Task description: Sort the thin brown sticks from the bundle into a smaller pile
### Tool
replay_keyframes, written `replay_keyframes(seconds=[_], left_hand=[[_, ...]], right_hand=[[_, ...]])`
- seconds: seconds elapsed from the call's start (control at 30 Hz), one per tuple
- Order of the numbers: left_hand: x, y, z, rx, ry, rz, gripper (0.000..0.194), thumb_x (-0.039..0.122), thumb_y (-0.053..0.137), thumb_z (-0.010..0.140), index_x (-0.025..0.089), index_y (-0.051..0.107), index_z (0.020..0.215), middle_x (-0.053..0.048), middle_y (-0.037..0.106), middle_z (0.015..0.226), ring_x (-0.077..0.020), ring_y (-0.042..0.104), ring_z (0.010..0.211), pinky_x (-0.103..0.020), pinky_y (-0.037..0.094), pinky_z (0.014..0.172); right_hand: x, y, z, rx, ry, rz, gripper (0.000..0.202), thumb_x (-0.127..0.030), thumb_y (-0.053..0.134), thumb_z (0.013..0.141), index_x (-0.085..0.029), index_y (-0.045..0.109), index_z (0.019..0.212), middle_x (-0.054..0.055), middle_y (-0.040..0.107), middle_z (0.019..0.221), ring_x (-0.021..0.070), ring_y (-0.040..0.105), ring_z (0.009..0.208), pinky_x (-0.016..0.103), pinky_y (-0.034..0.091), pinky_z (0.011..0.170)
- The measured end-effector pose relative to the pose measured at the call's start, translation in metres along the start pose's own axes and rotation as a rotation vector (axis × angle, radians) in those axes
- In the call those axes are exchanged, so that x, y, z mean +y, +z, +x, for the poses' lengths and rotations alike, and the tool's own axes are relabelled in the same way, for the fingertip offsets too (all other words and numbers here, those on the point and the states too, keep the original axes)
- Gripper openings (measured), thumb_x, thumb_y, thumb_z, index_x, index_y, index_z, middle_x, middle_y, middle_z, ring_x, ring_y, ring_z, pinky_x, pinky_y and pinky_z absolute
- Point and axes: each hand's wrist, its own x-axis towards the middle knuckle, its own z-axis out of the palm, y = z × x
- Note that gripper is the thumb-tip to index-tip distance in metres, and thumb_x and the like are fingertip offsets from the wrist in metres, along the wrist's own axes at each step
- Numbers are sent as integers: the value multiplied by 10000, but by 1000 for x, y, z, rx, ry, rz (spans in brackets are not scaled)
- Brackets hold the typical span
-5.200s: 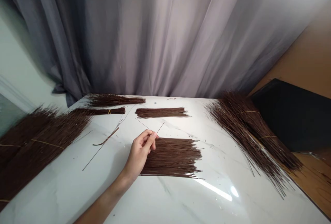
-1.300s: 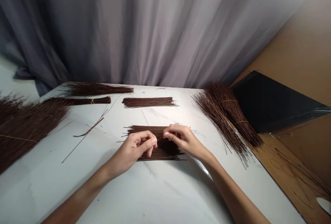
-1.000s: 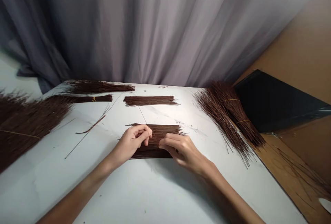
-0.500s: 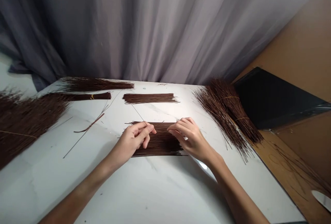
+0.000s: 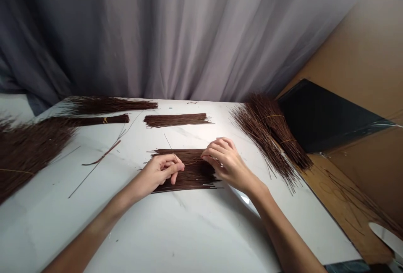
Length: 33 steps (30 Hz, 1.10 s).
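My left hand (image 5: 166, 169) is closed in a pinch on a thin dark twig (image 5: 168, 140), whose free end sticks up and away past the fingers. My right hand (image 5: 225, 159) is also pinched, thumb against fingertips; whatever lies between them is too fine to make out. Both hands hover over a flat layer of dark brown twigs (image 5: 189, 180) laid side by side across the white table. Part of this layer is hidden by the hands. Beyond it lies a smaller, neat bundle of cut twigs (image 5: 176, 120).
Tied twig bundles (image 5: 270, 130) lie at the right edge of the white table (image 5: 176, 231). At left are a large bushy bundle (image 5: 28, 151), a yellow-banded bundle (image 5: 94, 119) and a loose twisted strip (image 5: 103, 154). A grey curtain (image 5: 176, 33) hangs behind.
The view has shifted slightly, so the table things sit a little further left. The twig in my left hand has turned steeper, and its free end shows shorter. Both hands stay pinched.
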Motion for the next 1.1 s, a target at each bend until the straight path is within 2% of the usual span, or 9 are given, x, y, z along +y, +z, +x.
replay_keyframes(seconds=[0.13, 0.27, 0.37, 0.47, 0.63, 0.83, 0.9, 1.03, 1.1], left_hand=[[-4, 5, 0, 25, 39, 45, 295, 476, 602, 962, 199, 659, 877, 22, 587, 606, -121, 416, 534, -216, 268, 477], [-9, 9, 1, 7, 8, 80, 324, 477, 602, 954, 181, 660, 837, -9, 647, 681, -127, 487, 551, -216, 323, 472], [-12, 9, 2, -20, -29, 50, 319, 484, 591, 960, 178, 656, 898, -22, 684, 746, -123, 506, 559, -214, 358, 474], [-14, 7, 3, -4, -37, 71, 304, 473, 611, 953, 180, 644, 881, -20, 699, 747, -128, 524, 593, -219, 377, 507], [-12, 5, 4, 10, 20, 112, 295, 449, 606, 963, 180, 664, 857, -16, 722, 739, -126, 513, 598, -252, 424, 601], [-9, 8, 3, 68, 45, 116, 309, 447, 608, 963, 178, 672, 824, -8, 710, 706, -125, 522, 577, -271, 456, 650], [-10, 10, 3, 79, 50, 107, 310, 449, 602, 968, 182, 663, 824, -7, 714, 705, -125, 538, 572, -273, 463, 657], [-8, 12, 1, 100, -1, 22, 297, 496, 565, 987, 210, 607, 920, -32, 769, 793, -166, 648, 656, -258, 423, 582], [-3, 11, -1, 129, -2, -66, 300, 524, 541, 998, 228, 565, 963, -48, 796, 871, -195, 699, 769, -268, 441, 629]], right_hand=[[-17, 9, 5, 94, -65, -137, 480, -159, 498, 1017, -289, 476, 1478, 119, 551, 1400, 267, 511, 1241, 499, 372, 1106], [-38, 28, 14, 87, -172, -377, 604, -66, 488, 975, -329, 437, 1516, 123, 410, 1545, 301, 387, 1366, 508, 380, 1116], [-37, 37, 15, 135, -166, -458, 431, -114, 509, 988, -223, 554, 1402, 168, 433, 1513, 326, 359, 1368, 520, 375, 1108], [-23, 39, 9, 146, -116, -443, 290, -93, 506, 980, -199, 654, 1207, 148, 543, 1383, 307, 434, 1253, 487, 398, 1055], [-4, 36, 3, 36, -51, -329, 253, -32, 515, 956, -215, 674, 1027, 62, 656, 1098, 252, 502, 1065, 446, 380, 1019], [-7, 37, 3, 13, 34, -276, 259, -18, 525, 944, -224, 678, 982, 53, 654, 1059, 254, 501, 1037, 437, 393, 975], [-7, 35, 2, 55, 53, -256, 262, -45, 510, 967, -232, 688, 1016, 74, 630, 1117, 259, 507, 1055, 439, 408, 970], [-9, 28, 0, 261, 117, -116, 308, -190, 497, 1028, -252, 605, 1310, 141, 504, 1366, 286, 496, 1210, 477, 413, 1026], [-17, 27, 2, 378, 204, 18, 270, -248, 482, 1041, -230, 606, 1280, 139, 569, 1257, 276, 547, 1146, 461, 443, 986]])
